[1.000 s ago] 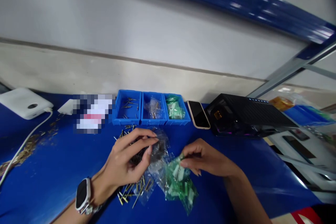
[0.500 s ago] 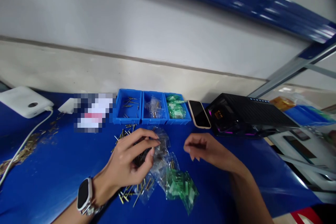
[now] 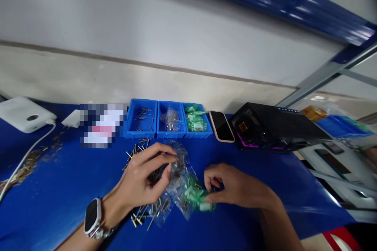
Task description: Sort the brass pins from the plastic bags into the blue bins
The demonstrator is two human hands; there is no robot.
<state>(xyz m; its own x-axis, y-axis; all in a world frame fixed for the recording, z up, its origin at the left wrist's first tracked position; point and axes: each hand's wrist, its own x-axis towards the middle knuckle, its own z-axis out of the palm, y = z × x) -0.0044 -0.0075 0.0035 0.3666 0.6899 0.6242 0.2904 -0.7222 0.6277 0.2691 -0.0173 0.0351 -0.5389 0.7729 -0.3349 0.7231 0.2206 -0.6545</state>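
Pin bundle [image 3: 156, 177] pinched in left hand [image 3: 141, 176], beside clear bag [image 3: 180, 156]. Right hand [image 3: 234, 186] curled over green parts bag [image 3: 193, 195], grip hard to call from my feed. All on blue bench [image 3: 73, 211], just below three blue bins [image 3: 140, 135].

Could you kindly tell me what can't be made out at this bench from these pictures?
All in the head view:
The left hand covers most of the dark bundle, so its contents are hidden.
The green pieces lie partly under the right hand and are too small to identify.
The pixelated item is blurred out.
The loose pins are too small for detail.
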